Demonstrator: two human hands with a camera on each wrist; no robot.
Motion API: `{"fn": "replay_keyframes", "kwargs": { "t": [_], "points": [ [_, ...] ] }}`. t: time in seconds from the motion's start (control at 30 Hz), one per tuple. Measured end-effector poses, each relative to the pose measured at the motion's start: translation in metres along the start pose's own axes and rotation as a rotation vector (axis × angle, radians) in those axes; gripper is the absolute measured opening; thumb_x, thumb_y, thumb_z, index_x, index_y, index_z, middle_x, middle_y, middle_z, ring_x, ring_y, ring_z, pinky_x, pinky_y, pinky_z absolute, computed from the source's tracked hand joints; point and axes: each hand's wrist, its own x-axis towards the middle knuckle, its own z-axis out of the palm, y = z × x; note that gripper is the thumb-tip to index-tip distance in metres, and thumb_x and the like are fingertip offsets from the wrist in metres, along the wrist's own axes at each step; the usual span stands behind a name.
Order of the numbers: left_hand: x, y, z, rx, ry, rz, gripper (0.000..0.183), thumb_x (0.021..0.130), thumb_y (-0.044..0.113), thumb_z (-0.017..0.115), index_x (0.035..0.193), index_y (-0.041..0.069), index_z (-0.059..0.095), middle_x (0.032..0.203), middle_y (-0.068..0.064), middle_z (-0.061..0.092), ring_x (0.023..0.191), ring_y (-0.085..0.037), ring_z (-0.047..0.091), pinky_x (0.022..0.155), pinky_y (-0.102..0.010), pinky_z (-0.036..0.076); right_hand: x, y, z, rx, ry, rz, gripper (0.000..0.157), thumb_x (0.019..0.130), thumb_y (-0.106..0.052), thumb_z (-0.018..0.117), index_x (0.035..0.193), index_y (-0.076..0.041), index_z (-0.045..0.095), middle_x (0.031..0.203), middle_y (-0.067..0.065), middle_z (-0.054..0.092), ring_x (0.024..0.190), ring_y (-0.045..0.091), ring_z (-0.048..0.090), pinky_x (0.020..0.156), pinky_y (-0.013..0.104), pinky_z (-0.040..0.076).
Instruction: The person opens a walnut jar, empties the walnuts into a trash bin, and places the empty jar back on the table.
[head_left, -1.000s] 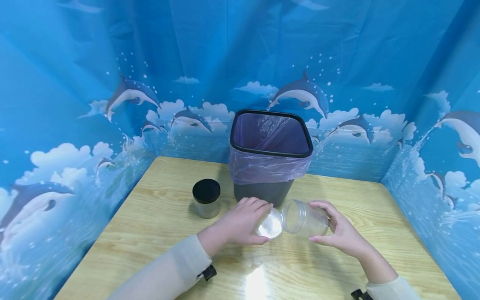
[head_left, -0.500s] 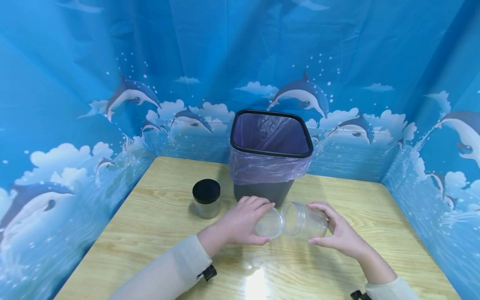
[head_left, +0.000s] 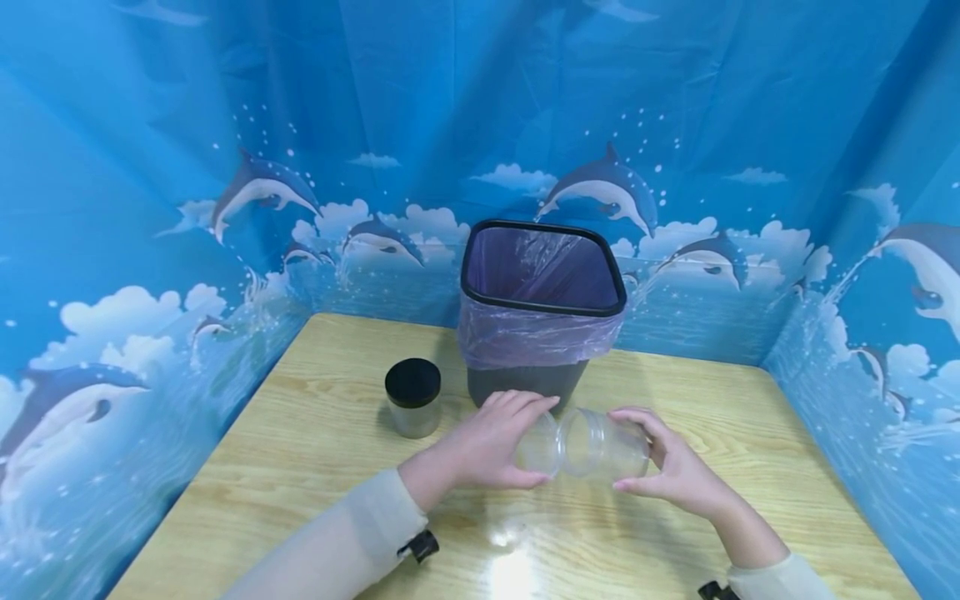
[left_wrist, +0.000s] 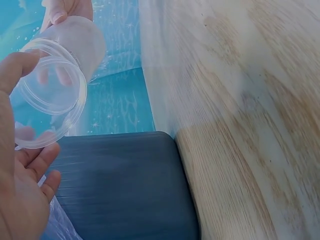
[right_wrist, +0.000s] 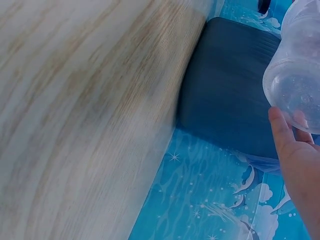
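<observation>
In the head view my left hand [head_left: 490,446] grips a clear round plastic piece [head_left: 538,446] by its edges, thumb below and fingers above. It has a thin raised rim; its full depth is partly hidden by the hand. My right hand [head_left: 678,467] holds a clear plastic jar [head_left: 618,450] near its base, lying sideways with its threaded mouth toward the left. Rim and mouth meet edge to edge, slightly angled. From the left wrist, the round piece [left_wrist: 75,117] overlaps the jar [left_wrist: 87,45]. The jar's base [right_wrist: 292,95] shows in the right wrist view.
Behind the hands stands a grey bin [head_left: 525,383] with a black rim and purple liner [head_left: 540,333]. A clear jar with a black lid [head_left: 412,382] stands upright at its left. A dolphin-print curtain [head_left: 412,108] surrounds the wooden table [head_left: 315,442] on three sides.
The round piece has turned from facing upward toward the jar's mouth and shifted slightly right. The jar has moved slightly left and tilted a little. Both hands keep their grip.
</observation>
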Motion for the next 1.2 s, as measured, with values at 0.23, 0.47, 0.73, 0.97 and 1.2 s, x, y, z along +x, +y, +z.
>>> {"fn": "replay_keyframes", "kwargs": {
  "t": [0.23,0.47,0.73,0.97,1.2],
  "points": [
    [0.002,0.003,0.001,-0.143,0.031,-0.009,0.103,0.078,0.059,0.078,0.155,0.009,0.031,0.152,-0.005,0.044,0.137,-0.018,0.043,0.114,-0.04,0.033,0.001,0.0,0.002,0.007,-0.011,-0.009,0.084,0.071,0.004,0.087,0.143,0.0,0.044,0.142,0.005,0.047,0.127,0.006,0.047,0.105,0.017,0.038],
    [0.004,0.006,0.001,-0.227,0.069,-0.029,0.097,0.076,0.055,0.083,0.148,0.007,0.039,0.144,-0.004,0.052,0.129,-0.013,0.052,0.112,-0.037,0.036,0.001,0.002,0.004,0.015,-0.018,0.002,0.085,0.07,0.004,0.087,0.143,0.0,0.044,0.142,0.004,0.047,0.128,0.006,0.047,0.104,0.018,0.04],
    [0.006,0.006,0.003,-0.228,0.093,-0.031,0.095,0.075,0.054,0.084,0.146,0.008,0.042,0.142,-0.001,0.055,0.124,-0.011,0.056,0.109,-0.037,0.037,0.001,0.003,0.006,0.035,-0.03,0.012,0.085,0.071,0.003,0.087,0.144,-0.001,0.043,0.143,0.005,0.047,0.128,0.007,0.048,0.104,0.02,0.041],
    [0.009,0.008,0.004,-0.2,0.13,-0.001,0.089,0.076,0.057,0.081,0.143,0.009,0.046,0.14,-0.001,0.054,0.127,-0.012,0.052,0.106,-0.037,0.04,0.001,0.004,0.007,0.034,-0.022,0.008,0.084,0.072,0.005,0.085,0.145,0.0,0.043,0.142,0.005,0.047,0.126,0.007,0.05,0.102,0.019,0.042],
    [0.012,0.007,0.005,-0.169,0.161,0.022,0.085,0.077,0.06,0.078,0.141,0.013,0.048,0.141,0.001,0.053,0.131,-0.01,0.047,0.102,-0.035,0.04,0.001,0.001,0.007,0.021,0.012,0.043,0.085,0.072,0.003,0.087,0.145,-0.002,0.043,0.142,-0.001,0.048,0.127,0.004,0.048,0.104,0.016,0.039]
  ]
}}
